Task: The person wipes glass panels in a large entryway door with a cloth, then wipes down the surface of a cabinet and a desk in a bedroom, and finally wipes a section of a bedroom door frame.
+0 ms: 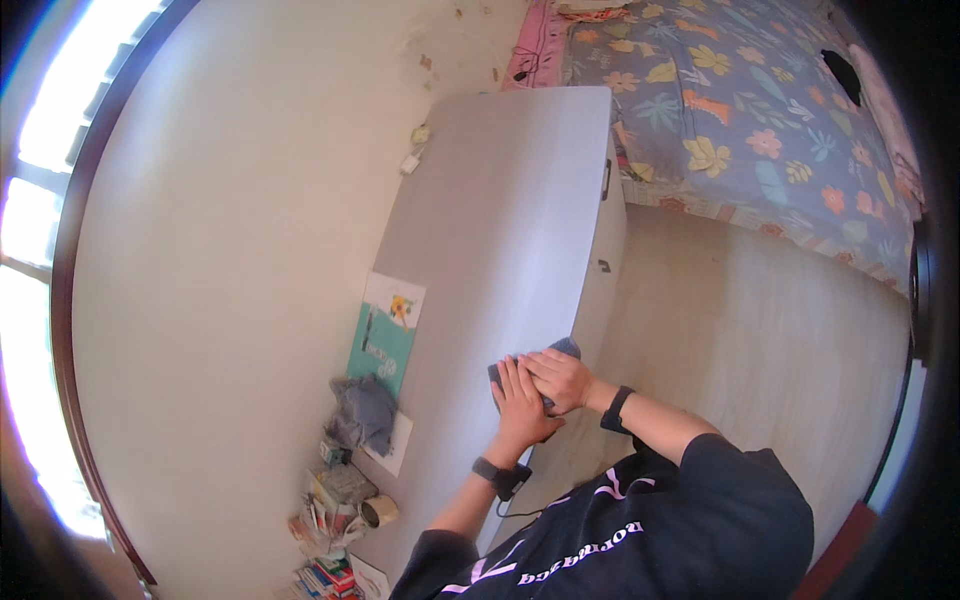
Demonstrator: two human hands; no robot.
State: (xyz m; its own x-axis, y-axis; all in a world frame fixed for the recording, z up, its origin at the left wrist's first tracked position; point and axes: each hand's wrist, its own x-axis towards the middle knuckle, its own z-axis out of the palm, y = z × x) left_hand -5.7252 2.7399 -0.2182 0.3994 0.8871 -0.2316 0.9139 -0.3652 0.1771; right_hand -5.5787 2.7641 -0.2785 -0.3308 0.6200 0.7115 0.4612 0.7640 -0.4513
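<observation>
A folded dark grey cloth (565, 347) lies at the front edge of a long, pale wood-grain desk (480, 225). Both of my hands are laid on it, fingers stretched out and pressing it down. My left hand (519, 405) covers its left part, with the thumb towards the desk edge. My right hand (561, 379) covers the right part, its fingertips meeting the back of my left hand. The cloth shows past my fingers on both sides; its middle is hidden. Each wrist wears a black band, and a cable runs from the left one.
Along the wall side lie a green and white booklet (386, 330), a crumpled grey cloth (364, 412), a mug (379, 511) and several books (326, 577). A white plug (409, 164) sits by the wall. Beyond the desk stands a bed with a floral cover (750, 112).
</observation>
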